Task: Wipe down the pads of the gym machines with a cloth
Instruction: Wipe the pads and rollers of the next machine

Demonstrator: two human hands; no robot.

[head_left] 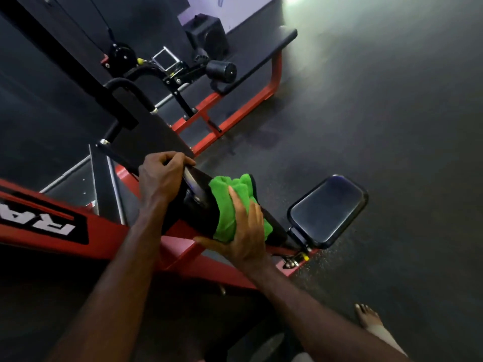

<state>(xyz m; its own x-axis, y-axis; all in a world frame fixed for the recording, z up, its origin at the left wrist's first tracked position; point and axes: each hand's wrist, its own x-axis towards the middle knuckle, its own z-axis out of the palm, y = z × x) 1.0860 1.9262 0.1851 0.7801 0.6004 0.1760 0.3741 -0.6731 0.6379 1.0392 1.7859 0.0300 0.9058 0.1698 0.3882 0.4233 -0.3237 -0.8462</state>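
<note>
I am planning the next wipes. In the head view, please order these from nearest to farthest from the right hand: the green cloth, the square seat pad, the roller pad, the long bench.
1. green cloth: under the right hand, against the black pad.
2. square seat pad: to its right.
3. roller pad: far up the view.
4. long bench: just beyond the roller.

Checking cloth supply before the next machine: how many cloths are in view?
1: the green cloth, pressed by the right hand against the black pad. Others may be hidden.

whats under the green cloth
The green cloth lies on a black back pad, pressed by the right hand. The pad surface beneath the cloth is covered, so its condition cannot be seen.
</note>
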